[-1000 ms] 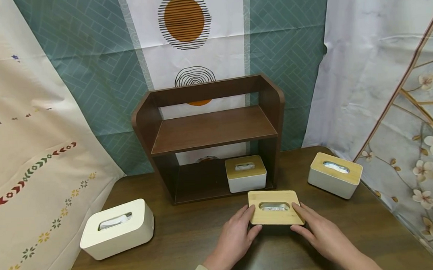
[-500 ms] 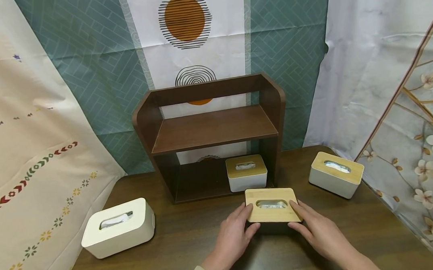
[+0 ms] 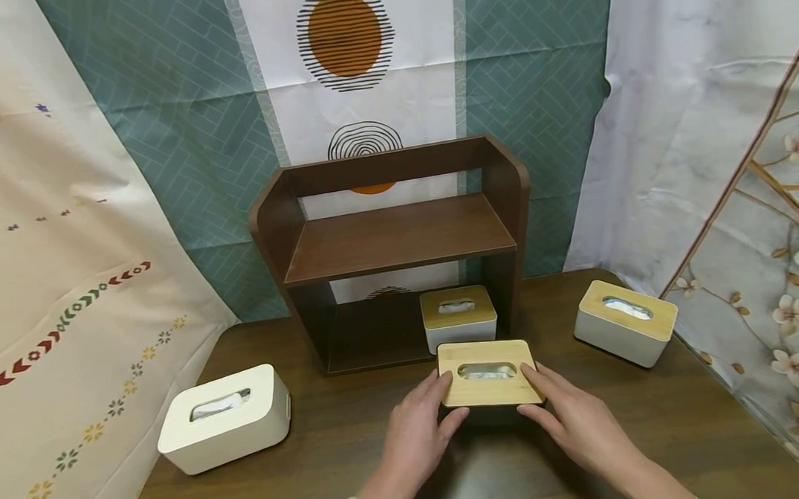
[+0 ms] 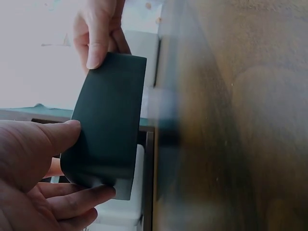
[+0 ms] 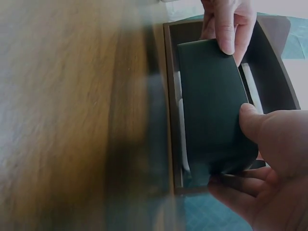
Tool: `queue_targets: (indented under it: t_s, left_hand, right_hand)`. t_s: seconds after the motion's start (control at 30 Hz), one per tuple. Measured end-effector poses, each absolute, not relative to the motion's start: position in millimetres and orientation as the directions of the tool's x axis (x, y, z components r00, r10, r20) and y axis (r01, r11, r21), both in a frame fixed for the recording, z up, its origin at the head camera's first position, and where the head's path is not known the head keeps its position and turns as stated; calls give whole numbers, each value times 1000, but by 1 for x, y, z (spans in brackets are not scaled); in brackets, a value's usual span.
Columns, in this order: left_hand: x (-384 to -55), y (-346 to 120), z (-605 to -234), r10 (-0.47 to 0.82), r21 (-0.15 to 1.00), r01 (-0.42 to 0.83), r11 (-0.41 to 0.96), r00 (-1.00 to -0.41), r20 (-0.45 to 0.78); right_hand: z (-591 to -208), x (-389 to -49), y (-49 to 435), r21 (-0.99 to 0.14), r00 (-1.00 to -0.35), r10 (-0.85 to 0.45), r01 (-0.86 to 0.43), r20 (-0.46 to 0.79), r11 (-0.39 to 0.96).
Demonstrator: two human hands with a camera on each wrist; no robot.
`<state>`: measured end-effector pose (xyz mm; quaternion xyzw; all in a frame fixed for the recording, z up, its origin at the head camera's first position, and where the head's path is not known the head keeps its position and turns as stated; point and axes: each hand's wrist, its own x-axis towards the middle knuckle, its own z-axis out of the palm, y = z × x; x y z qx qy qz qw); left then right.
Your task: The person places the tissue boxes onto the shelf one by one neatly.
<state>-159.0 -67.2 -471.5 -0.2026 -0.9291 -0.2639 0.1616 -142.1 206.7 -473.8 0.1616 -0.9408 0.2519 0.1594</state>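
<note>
Both hands grip a tissue box (image 3: 491, 391) with a pale bamboo lid and dark sides, one at each end. In the head view my left hand (image 3: 414, 431) holds its left end and my right hand (image 3: 571, 421) its right end. Thumbs lie on the near side, as the left wrist view shows on the dark wall of the tissue box (image 4: 108, 110). From the wrist views it hangs above the tabletop. Just behind it, a white tissue box (image 3: 459, 325) with a wooden lid stands at the right of the shelf's lower compartment.
A dark brown two-tier shelf (image 3: 399, 234) stands at the back of the wooden table (image 3: 341, 445). On the left sits an all-white tissue box (image 3: 226, 421). Another wooden-lidded white tissue box (image 3: 624, 325) stands at the right, near the curtain.
Both hands have carried the dark-sided tissue box to the left and a little toward the shelf. The other tissue boxes stay put; the head view has shifted slightly.
</note>
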Motion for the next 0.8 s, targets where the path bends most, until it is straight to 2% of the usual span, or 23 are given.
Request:
queue_targets:
  t_s: [0.8]
  left_hand:
    - [-147,-117,-456,190,421,393,817,-874,447]
  right_hand:
    - [-459,-157,155,-425,-862,-286,-465,419,777]
